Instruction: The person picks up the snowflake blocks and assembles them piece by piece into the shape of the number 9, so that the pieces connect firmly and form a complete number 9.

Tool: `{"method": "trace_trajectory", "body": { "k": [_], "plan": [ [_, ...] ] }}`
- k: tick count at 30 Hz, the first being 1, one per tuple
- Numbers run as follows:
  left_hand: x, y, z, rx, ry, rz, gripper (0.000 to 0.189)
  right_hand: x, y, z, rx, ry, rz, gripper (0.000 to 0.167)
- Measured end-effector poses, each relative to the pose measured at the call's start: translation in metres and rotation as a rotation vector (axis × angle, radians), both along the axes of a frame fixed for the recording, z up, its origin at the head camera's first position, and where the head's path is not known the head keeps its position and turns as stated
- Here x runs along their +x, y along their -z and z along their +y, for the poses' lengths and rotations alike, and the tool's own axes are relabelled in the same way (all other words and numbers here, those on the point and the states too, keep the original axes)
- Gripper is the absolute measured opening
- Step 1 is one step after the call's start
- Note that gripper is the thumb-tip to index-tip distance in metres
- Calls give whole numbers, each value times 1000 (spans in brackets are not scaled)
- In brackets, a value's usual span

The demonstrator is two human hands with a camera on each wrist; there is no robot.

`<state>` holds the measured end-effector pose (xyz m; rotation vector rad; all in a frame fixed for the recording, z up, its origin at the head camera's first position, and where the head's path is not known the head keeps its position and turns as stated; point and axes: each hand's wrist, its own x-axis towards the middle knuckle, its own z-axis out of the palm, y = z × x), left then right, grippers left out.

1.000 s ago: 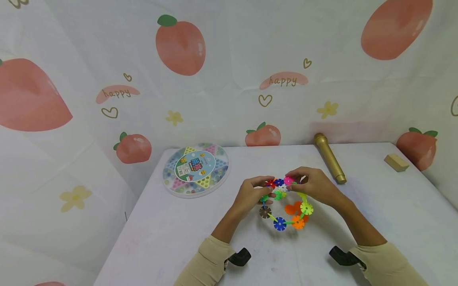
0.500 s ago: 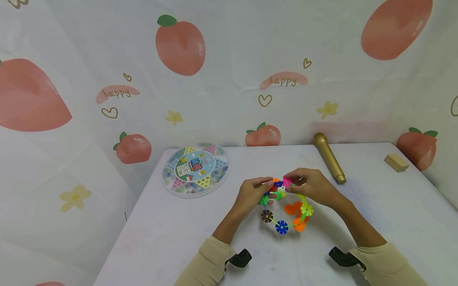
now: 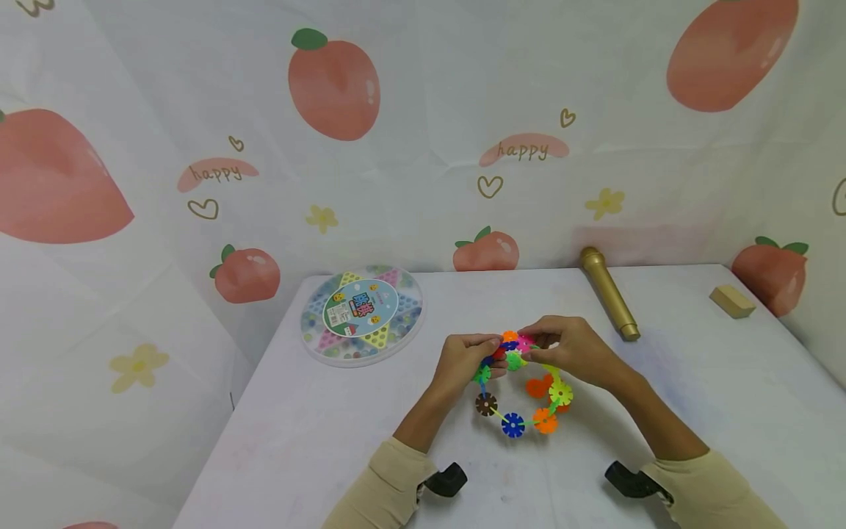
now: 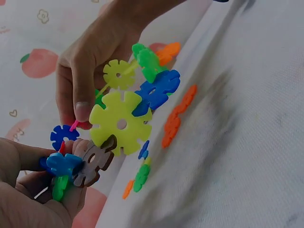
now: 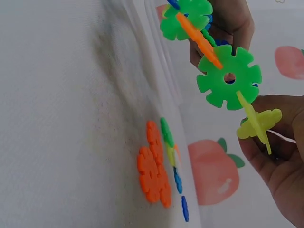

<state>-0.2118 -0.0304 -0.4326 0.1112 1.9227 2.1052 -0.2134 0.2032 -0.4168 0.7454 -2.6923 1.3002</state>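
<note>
1. A looped chain of multicoloured notched plastic discs (image 3: pixel 512 425) hangs above a white table (image 3: pixel 700 382), far side partly hidden.
2. Left hand (image 3: pixel 458 364) and right hand (image 3: pixel 576 350) pinch that side, some fingertips obscured.
3. Flat orange plastic discs (image 5: pixel 151 175) lie beyond, partly blocked.

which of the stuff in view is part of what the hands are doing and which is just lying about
In the job:
chain of linked notched discs, held by the left hand and the right hand
orange discs on the table, probably spares

Just lying about:
round game board
gold microphone
pale block
</note>
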Motion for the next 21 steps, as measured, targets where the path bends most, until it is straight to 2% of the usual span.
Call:
{"method": "trace_trajectory", "body": {
  "k": [6, 12, 21],
  "plan": [
    [0, 0, 3, 16, -28, -27, 30, -1, 4, -2, 23, -16, 51, 29],
    [0, 1, 3, 9, -33, -20, 29, -3, 8, -3, 40, -31, 77, 31],
    [-2, -1, 0, -12, 22, 1, 32, -3, 7, -1, 52, -7, 61, 28]
  ]
}}
